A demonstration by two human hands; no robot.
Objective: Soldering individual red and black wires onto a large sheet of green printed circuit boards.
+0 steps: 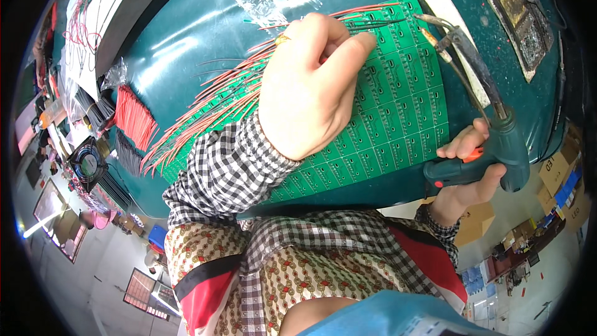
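Resting on the green table, circuit-board panel is crossed by red and black wires. Left hand is curled over it; any pinched wire cannot be told. Soldering gun is gripped by right hand.

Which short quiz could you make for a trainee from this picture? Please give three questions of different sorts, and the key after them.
1. True or false: the left hand is over the green circuit panel.
2. Choose one: what holds the soldering gun?
A) the left hand
B) the right hand
C) both hands
3. Fill in the colour: the bright wire bundle lying to the left of the panel is ____.

Key:
1. True
2. B
3. red
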